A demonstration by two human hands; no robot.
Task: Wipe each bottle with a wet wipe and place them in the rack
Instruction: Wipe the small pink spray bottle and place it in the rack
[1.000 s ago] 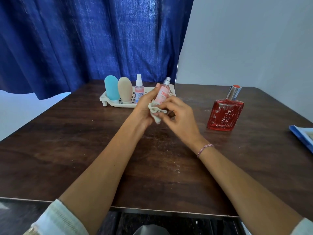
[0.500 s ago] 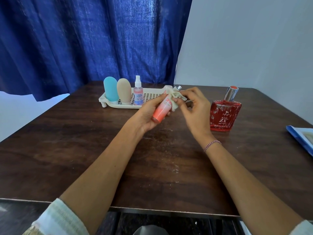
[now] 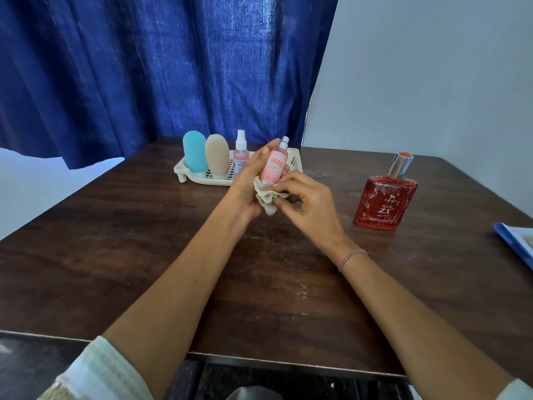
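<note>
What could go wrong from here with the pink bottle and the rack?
1. The left hand holds the pink bottle upright while the right hand rubs the wet wipe at its base; once wet, it could slip from the grip onto the table.
2. The rack holds three upright bottles; setting this one beside the small spray bottle might topple it.
3. The red perfume bottle stands outside the rack, right of the right hand; a careless reach could knock it.

Rack is at the table's far side, with tube, second tube and small sprayer left to right in it. Slim bottle is just in front, wipe below it, perfume bottle well off right.
</note>
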